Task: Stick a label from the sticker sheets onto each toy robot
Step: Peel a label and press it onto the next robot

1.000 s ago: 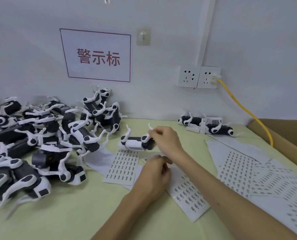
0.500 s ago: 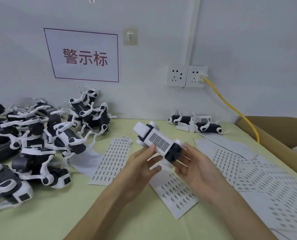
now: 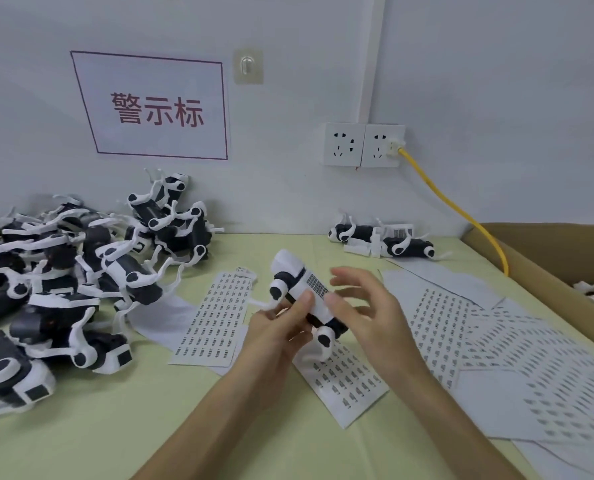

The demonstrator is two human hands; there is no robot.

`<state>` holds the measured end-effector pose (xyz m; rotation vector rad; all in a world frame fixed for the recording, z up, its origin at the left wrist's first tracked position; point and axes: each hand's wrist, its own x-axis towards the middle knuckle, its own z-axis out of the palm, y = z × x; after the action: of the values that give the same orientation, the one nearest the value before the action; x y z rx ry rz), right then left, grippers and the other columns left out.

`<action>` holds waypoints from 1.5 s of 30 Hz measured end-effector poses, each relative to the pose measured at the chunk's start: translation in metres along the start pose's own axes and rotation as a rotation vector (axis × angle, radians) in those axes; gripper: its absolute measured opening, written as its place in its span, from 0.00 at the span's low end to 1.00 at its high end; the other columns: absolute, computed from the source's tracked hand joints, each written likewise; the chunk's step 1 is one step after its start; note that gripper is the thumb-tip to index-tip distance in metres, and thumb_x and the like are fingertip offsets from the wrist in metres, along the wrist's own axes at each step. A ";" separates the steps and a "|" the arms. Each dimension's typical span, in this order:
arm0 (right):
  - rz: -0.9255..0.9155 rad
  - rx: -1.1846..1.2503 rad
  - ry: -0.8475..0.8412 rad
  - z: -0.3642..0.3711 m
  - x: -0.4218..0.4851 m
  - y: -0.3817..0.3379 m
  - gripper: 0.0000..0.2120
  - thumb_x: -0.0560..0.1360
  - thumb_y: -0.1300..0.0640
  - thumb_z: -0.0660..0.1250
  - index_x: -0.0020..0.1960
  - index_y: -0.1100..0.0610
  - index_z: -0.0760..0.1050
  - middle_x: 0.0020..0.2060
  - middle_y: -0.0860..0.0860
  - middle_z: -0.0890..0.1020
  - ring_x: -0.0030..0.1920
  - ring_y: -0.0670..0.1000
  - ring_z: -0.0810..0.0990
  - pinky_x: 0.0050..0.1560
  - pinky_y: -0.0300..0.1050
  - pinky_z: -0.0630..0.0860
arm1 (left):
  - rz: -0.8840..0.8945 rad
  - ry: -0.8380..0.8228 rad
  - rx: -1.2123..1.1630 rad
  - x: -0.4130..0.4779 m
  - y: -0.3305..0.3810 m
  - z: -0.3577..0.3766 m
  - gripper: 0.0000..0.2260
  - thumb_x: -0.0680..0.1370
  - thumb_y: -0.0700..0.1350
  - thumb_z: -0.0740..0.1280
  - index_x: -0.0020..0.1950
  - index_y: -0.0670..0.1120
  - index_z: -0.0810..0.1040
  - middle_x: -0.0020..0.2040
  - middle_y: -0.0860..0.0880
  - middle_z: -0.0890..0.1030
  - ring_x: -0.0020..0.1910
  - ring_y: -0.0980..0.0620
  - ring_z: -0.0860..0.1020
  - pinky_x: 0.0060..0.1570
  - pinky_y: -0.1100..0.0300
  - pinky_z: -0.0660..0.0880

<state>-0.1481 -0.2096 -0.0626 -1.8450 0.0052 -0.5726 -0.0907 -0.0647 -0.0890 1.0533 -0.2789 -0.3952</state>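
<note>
Head view has one toy robot lifted off the table and held in front of the person, tilted with its flat white side and dark grille turned up. The left hand grips it from below and from the near side, fingers curled round the body and the thumb lying on the white face. The right hand is spread, its fingers straight and apart (and blurred), with only the thumb touching the white face just beside the grille. Whether a label sits under that thumb or on a fingertip is too small to tell. So the step in hand looks like the pressing-on or the lining-up of one label, on one robot. As for the whole job, most of it seems to lie ahead. A large pile of toy robots is heaped at the left of the table. Two robots lie apart by the wall, and a cardboard box at the right shows a few white parts inside. Which of these carry labels cannot be made out. One sticker sheet lies flat just left of the hands. A second sheet lies directly under them, and a spread of sheets overlaps to the right. All are printed with rows of small dark labels, so supply is not the limit.
</note>
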 end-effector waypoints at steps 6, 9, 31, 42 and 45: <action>0.036 -0.005 -0.032 -0.005 0.004 0.001 0.11 0.79 0.52 0.70 0.62 0.49 0.81 0.51 0.44 0.85 0.51 0.44 0.84 0.47 0.39 0.80 | -0.019 -0.062 0.009 -0.002 0.005 0.002 0.25 0.77 0.55 0.69 0.66 0.38 0.81 0.64 0.33 0.81 0.58 0.39 0.75 0.71 0.38 0.73; 0.060 0.007 -0.095 -0.009 0.004 0.004 0.13 0.80 0.53 0.69 0.63 0.50 0.81 0.54 0.45 0.84 0.52 0.43 0.84 0.50 0.39 0.80 | 0.021 -0.096 0.079 -0.002 0.005 0.001 0.18 0.79 0.52 0.69 0.63 0.43 0.85 0.53 0.37 0.84 0.47 0.44 0.77 0.59 0.49 0.80; 0.037 -0.164 -0.140 -0.019 0.000 -0.003 0.14 0.69 0.56 0.81 0.53 0.47 0.86 0.44 0.39 0.87 0.47 0.41 0.86 0.53 0.47 0.83 | 0.188 -0.185 0.456 0.001 0.002 -0.012 0.12 0.83 0.47 0.66 0.59 0.41 0.83 0.55 0.45 0.88 0.57 0.46 0.86 0.60 0.53 0.81; -0.043 -0.174 0.024 -0.008 -0.007 -0.007 0.13 0.64 0.54 0.83 0.46 0.44 0.87 0.38 0.40 0.84 0.43 0.40 0.85 0.42 0.37 0.82 | 0.207 -0.179 0.432 0.001 0.004 -0.012 0.17 0.80 0.48 0.65 0.58 0.36 0.82 0.53 0.43 0.88 0.55 0.45 0.86 0.57 0.54 0.82; 0.000 -0.189 -0.136 -0.023 -0.002 -0.009 0.13 0.67 0.58 0.81 0.49 0.46 0.87 0.42 0.41 0.86 0.45 0.41 0.86 0.48 0.39 0.82 | 0.191 -0.228 0.455 0.000 0.006 -0.014 0.17 0.80 0.47 0.65 0.61 0.37 0.82 0.56 0.44 0.87 0.58 0.46 0.86 0.58 0.56 0.81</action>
<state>-0.1615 -0.2261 -0.0501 -2.0648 -0.0321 -0.4584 -0.0838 -0.0514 -0.0907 1.4135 -0.6913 -0.2842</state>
